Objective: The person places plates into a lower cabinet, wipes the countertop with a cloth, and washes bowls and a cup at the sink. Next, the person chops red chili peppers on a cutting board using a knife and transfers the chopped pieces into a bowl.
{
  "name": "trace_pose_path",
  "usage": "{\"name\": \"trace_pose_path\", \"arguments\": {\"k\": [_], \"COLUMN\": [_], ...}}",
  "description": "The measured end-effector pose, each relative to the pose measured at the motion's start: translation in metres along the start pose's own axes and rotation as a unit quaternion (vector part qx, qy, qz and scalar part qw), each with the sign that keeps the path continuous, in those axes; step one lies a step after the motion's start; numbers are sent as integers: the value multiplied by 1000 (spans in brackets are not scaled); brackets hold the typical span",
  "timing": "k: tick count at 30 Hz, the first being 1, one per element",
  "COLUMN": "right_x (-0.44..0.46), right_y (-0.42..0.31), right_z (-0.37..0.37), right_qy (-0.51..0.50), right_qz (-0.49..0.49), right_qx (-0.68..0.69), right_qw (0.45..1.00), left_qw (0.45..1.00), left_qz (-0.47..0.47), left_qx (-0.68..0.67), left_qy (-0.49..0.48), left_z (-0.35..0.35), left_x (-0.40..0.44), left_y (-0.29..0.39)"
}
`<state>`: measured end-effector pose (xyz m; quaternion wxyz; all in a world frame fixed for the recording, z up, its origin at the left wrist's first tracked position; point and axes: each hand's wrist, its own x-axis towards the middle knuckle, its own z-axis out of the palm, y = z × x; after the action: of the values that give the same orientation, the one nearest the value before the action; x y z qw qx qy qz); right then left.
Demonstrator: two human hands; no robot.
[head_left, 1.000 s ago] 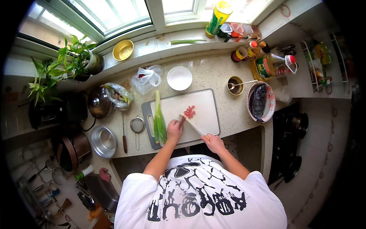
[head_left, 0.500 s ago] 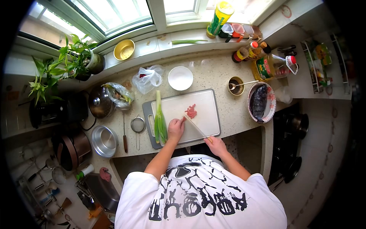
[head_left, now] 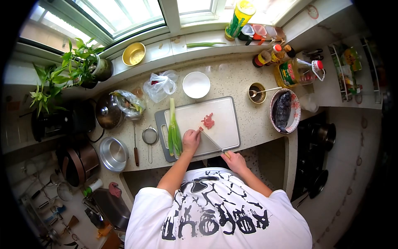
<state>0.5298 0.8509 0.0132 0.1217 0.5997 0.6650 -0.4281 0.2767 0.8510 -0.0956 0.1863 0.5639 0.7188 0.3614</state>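
My right hand (head_left: 235, 162) is closed round the light handle of a kitchen knife (head_left: 214, 143), whose narrow blade slants up and left over the white cutting board (head_left: 226, 120). At the blade's tip, my left hand (head_left: 191, 141) has its fingers drawn together on a small piece of reddish meat (head_left: 201, 129), most of it hidden. Just beyond lies a little heap of chopped meat (head_left: 208, 120). A green leek (head_left: 173, 128) rests lengthwise on the board's left side, close to my left hand.
Behind the board stand a white bowl (head_left: 196, 85) and a plastic bag (head_left: 161, 86). A fish (head_left: 282, 112) lies in a bowl at right, near a small cup with a spoon (head_left: 257, 93). To the left are a strainer (head_left: 150, 135) and a metal pot (head_left: 113, 154).
The knife has shifted slightly, its blade tilting a little differently at the meat. My left hand stays in nearly the same place.
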Motion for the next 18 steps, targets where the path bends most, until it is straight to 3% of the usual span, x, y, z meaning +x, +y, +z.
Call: {"name": "trace_pose_path", "arguments": {"k": [18], "right_x": [32], "right_y": [-28], "right_z": [3], "right_qy": [-2], "right_qz": [-2], "right_qx": [-45], "right_qw": [999], "left_qw": [999], "left_qz": [31], "left_qx": [1], "left_qy": [-22], "left_z": [1], "left_x": [0], "left_y": [-8]}}
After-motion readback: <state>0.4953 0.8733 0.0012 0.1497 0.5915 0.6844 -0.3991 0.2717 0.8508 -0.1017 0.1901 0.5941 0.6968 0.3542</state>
